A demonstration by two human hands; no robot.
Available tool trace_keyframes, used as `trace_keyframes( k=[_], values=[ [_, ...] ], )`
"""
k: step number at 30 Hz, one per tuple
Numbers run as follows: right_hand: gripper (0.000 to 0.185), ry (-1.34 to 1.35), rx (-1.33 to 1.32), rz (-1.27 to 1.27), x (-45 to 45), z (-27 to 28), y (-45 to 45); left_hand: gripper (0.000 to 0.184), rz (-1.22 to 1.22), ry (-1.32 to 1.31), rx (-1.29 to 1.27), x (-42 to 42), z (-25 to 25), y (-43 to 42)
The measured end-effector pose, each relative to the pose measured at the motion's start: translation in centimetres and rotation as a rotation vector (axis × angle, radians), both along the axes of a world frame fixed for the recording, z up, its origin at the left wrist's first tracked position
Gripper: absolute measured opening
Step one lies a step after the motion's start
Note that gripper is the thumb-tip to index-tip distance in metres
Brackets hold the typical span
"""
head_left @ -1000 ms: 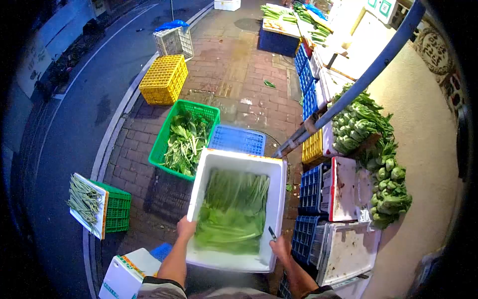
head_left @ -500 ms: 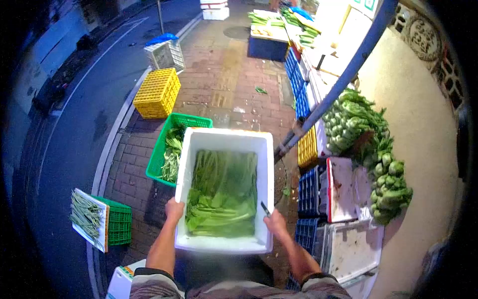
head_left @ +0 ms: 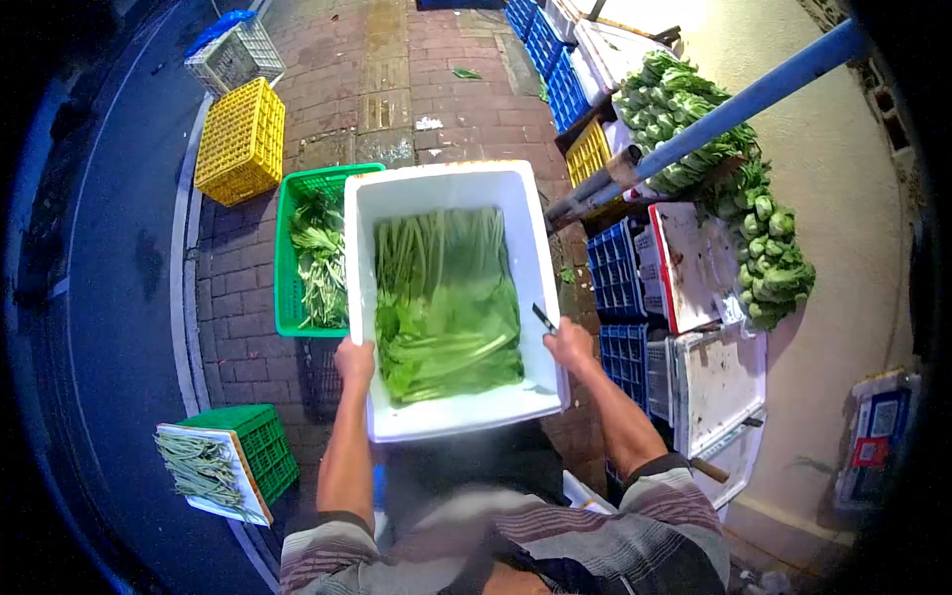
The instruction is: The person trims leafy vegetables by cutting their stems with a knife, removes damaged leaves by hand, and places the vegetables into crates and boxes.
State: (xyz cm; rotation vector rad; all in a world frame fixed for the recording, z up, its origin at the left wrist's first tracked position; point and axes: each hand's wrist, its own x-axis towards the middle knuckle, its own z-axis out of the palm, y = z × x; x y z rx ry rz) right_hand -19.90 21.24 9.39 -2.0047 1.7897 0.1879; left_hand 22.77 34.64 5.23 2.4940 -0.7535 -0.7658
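Note:
A white foam box (head_left: 456, 420) hangs in front of my body, held at both sides. Leafy green vegetables with long stems (head_left: 448, 307) lie inside it. My left hand (head_left: 354, 361) grips the left side near the lower corner. On the opposite side, my right hand (head_left: 568, 345) has its fingers on the box wall, and a dark pen-like object (head_left: 543, 318) sticks out from them over the inside. Partly covered by the box is a green crate (head_left: 289, 307) with loose leaves and stems.
Yellow crate (head_left: 240, 141) stands by the curb at upper left. Long beans (head_left: 201, 468) lie on a tilted white tray at lower left. A blue pole (head_left: 754, 97) slants in from the right, near piled green vegetables (head_left: 769, 258) and stacked crates (head_left: 617, 268).
The view has tilted down. The box has moved up in the picture and toward me, away from the blue crate it stood over, with both hands still on it.

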Motion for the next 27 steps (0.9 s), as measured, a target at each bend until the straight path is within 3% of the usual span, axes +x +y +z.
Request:
trace_keyframes(
  k=[4, 6, 8, 9, 10, 11, 12, 14, 16, 18, 19, 20, 21, 22, 23, 24, 25, 26, 27],
  values=[
    [0.038, -0.006, -0.139, 0.004, 1.2, 0.6, -5.0, 0.033, 0.056, 0.075, -0.135, 1.3, -4.3, -3.5],
    [0.039, -0.026, -0.195, 0.075, 1.0, -0.5, -8.2, 0.032, 0.101, 0.157, -0.193, 0.2, -3.1, -6.1],
    [0.040, -0.047, -0.115, 0.006, 0.4, -2.7, -10.2, 0.033, 0.096, 0.177, -0.171, -0.3, -6.7, -7.7],
    [0.040, -0.076, -0.071, -0.010, 0.2, -1.6, -10.6, 0.035, -0.005, 0.047, -0.014, -1.6, -6.8, -8.7],
    [0.041, -0.108, -0.025, -0.032, 0.0, -0.5, -10.5, 0.038, 0.072, 0.038, 0.029, -2.3, -5.5, -9.3],
    [0.041, -0.378, -0.161, -0.136, -2.3, -3.9, -9.6, 0.038, 0.057, 0.066, -0.041, -2.6, -5.8, -8.9],
    [0.040, -0.430, -0.219, -0.265, -0.4, 2.1, -7.7, 0.038, 0.049, 0.094, -0.125, -2.8, -6.0, -9.1],
    [0.034, -0.159, -0.350, -0.369, -2.5, 2.5, -4.2, 0.040, 0.047, 0.086, -0.113, -2.7, -6.3, -9.6],
    [0.030, -0.535, -0.311, -0.713, -8.7, -6.3, 2.9, 0.047, 0.039, 0.121, -0.165, -3.0, -5.4, -9.5],
    [0.028, -0.734, -0.085, -1.252, -6.8, -4.0, 8.1, 0.058, 0.028, 0.196, -0.294, -4.0, -3.4, -9.5],
    [0.026, -0.938, 0.053, -1.561, -7.4, -8.1, 12.2, 0.076, -0.042, -0.009, -0.234, -3.0, -6.2, -8.8],
    [0.023, -1.072, 0.132, -1.727, -6.7, -10.5, 14.9, 0.082, -0.185, -0.253, -0.313, -4.7, -3.5, -8.5],
    [0.021, -1.130, 0.213, -1.825, -5.3, -12.8, 17.3, 0.079, -0.341, -0.258, -0.346, -6.5, -0.7, -8.5],
    [0.022, -1.039, 0.289, -1.847, -4.4, -16.9, 20.2, 0.077, -0.503, -0.259, -0.373, -8.1, 1.0, -7.9],
    [0.023, -1.052, 0.341, -1.860, -3.0, -20.5, 22.9, 0.074, -0.621, -0.031, -0.371, -9.8, 1.1, -6.9],
    [0.021, -1.073, 0.457, -1.862, -3.0, -29.1, 27.1, 0.072, -0.727, 0.200, -0.354, -11.3, 1.0, -5.5],
    [0.014, -1.261, 0.322, -2.172, 1.1, -23.1, 23.0, 0.072, -0.922, 0.160, -0.312, -12.6, -0.2, -3.8],
    [0.012, -1.424, 0.342, -2.161, 2.2, -26.1, 24.7, 0.071, -1.114, 0.115, -0.280, -14.3, -1.7, -2.5],
    [0.013, -1.466, 0.351, -2.155, 3.2, -28.3, 25.0, 0.073, -1.119, 0.180, -0.087, -16.6, -1.6, -1.9]
  ],
)
